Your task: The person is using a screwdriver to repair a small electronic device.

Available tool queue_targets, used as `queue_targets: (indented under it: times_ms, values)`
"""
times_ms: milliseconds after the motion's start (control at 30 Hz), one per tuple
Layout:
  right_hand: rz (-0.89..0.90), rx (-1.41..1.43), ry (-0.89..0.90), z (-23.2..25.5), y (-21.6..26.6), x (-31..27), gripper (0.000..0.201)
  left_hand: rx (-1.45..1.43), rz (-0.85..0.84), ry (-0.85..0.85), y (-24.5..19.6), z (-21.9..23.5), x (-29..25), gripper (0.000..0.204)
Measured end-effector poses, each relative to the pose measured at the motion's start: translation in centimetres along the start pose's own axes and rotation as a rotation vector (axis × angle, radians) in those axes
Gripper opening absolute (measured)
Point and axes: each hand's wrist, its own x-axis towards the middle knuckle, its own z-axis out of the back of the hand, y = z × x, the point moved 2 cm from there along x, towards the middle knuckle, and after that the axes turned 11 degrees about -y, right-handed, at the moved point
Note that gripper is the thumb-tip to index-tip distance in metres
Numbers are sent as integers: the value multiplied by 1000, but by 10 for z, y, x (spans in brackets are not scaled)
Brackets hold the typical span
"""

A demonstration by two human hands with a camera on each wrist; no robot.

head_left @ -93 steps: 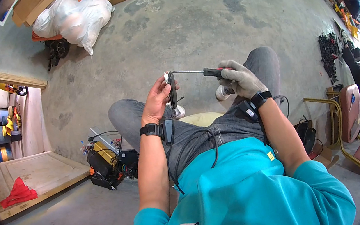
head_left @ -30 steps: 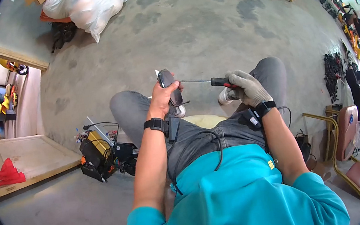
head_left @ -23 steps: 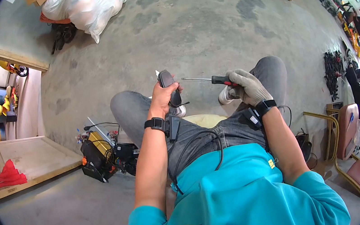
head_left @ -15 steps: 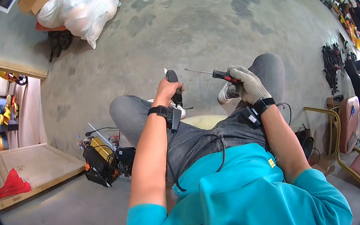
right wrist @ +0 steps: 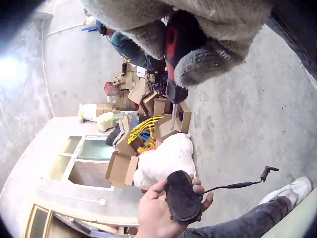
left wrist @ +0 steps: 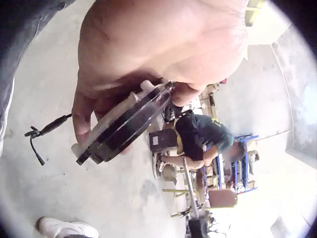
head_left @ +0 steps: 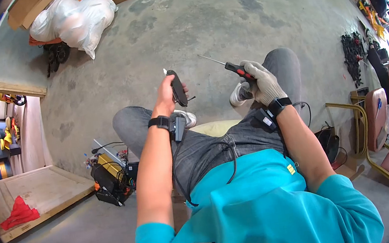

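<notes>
My bare left hand (head_left: 165, 97) grips a dark oval housing (head_left: 178, 88) with a small white part at its top end. In the left wrist view the housing (left wrist: 130, 124) shows layered edges, and a short black cable (left wrist: 53, 126) with a connector hangs beside it. The right wrist view shows the housing's flat dark face (right wrist: 183, 197). My gloved right hand (head_left: 263, 82) holds a screwdriver (head_left: 236, 70) by its black and red handle. Its shaft points up and left, apart from the housing.
White plastic bags (head_left: 74, 22) and cardboard boxes lie at the upper left. A wooden panel with a red cloth (head_left: 20, 213) is at the left, near a pile of electronic parts (head_left: 109, 182). A pink chair (head_left: 377, 119) stands at the right. Another person sits farther off.
The screwdriver tip, earlier against the housing, has moved off it and now points upward. My left hand has turned the housing and moved slightly left.
</notes>
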Motion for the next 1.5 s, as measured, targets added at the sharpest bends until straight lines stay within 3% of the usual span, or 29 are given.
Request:
queue_targets:
  times_ms: [67, 167, 267, 467, 667, 967, 1500]
  values:
    - [-4, -1, 5, 1, 1, 0, 34, 10, -12, 17, -4, 10, -12, 40]
    - [-5, -4, 42, 5, -1, 6, 34, -167, -42, 205, -7, 21, -26, 47]
    - [10, -17, 76, 3, -1, 5, 35, -307, -8, 261, -3, 25, -40, 47]
    - [55, -72, 113, -8, 5, -5, 36, -290, -68, 358, 10, 26, -36, 37]
    - [-4, -107, 239, -9, 6, -9, 28, -87, -256, 356, 3, 18, -58, 38]
    - [-10, -149, 282, -11, 7, -12, 26, 30, -259, 252, 5, 20, -55, 42]
    - [5, -213, 307, -8, 3, -8, 29, 73, -254, 259, 9, 21, -52, 40]
